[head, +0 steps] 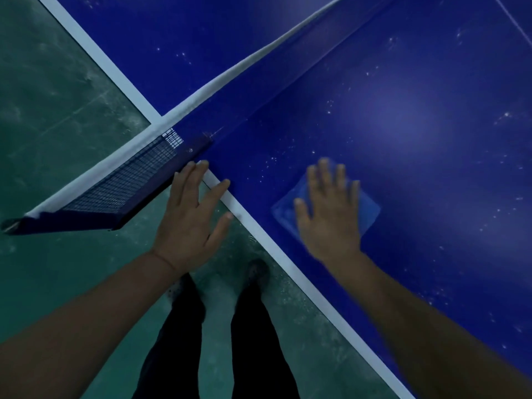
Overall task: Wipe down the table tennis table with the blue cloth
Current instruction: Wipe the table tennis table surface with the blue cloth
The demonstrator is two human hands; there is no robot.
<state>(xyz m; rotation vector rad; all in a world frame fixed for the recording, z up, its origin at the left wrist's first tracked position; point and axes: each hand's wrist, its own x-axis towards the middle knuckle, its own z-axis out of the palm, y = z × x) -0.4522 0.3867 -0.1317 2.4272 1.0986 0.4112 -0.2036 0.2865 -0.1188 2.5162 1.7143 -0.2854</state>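
No words, numbers, brand names or signs can be read anywhere in this view; the only marks are plain white lines with no writing on them.
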